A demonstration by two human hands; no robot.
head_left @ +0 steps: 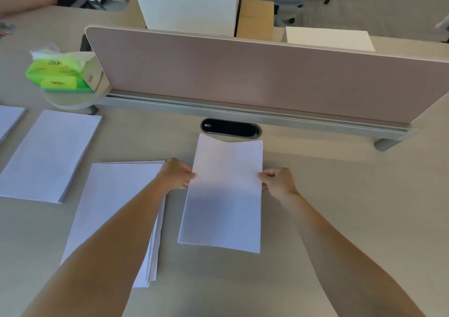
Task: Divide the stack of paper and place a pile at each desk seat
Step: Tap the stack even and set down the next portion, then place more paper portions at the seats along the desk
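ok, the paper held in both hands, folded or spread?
Spread, unfolded. The held paper shows its full length, no crease; only its far edge bows. Left hand and right hand pinch its side edges.

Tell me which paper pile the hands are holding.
The pile by the cable port: the left hand and right hand pinch its side edges. The rest lie flat, ungripped.

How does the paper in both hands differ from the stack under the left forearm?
The held sheaf is pinched at its sides by left hand and right hand; the stack lies ungripped on the desk. The sheaf's edges look squared; the stack's right edge is fanned. Both are white.
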